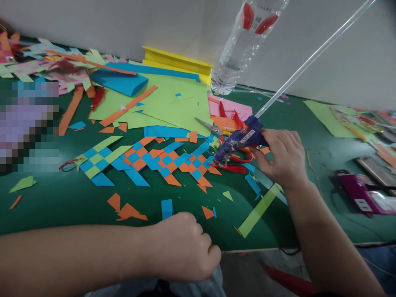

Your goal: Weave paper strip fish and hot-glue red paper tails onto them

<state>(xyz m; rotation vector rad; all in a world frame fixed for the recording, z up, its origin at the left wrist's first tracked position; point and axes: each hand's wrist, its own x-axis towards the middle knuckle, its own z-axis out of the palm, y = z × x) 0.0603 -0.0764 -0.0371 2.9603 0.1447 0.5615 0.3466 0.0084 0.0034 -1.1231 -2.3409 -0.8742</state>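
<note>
In my right hand (pixel 281 156) is a dark blue glue gun (pixel 238 142), with a long clear glue stick (pixel 315 68) standing out of its back. Its nozzle touches or hovers just over the right end of a chain of woven paper fish (pixel 139 159) in blue, orange and green. A red tassel (pixel 232 168) lies at that end; a red cord loop (pixel 70 164) is at the other. Partly under the glue gun are scissors (pixel 215 128) with orange handles. My left hand (pixel 185 245) is a fist at the table's front edge, with nothing showing in it.
Green and blue paper sheets (pixel 176 105) lie behind the fish, with a water bottle (pixel 244 49) beyond. Paper scraps heap up (pixel 62 68) at the far left. A purple device (pixel 361 192) and a phone (pixel 377 173) lie right. Offcuts dot the green table (pixel 62 202).
</note>
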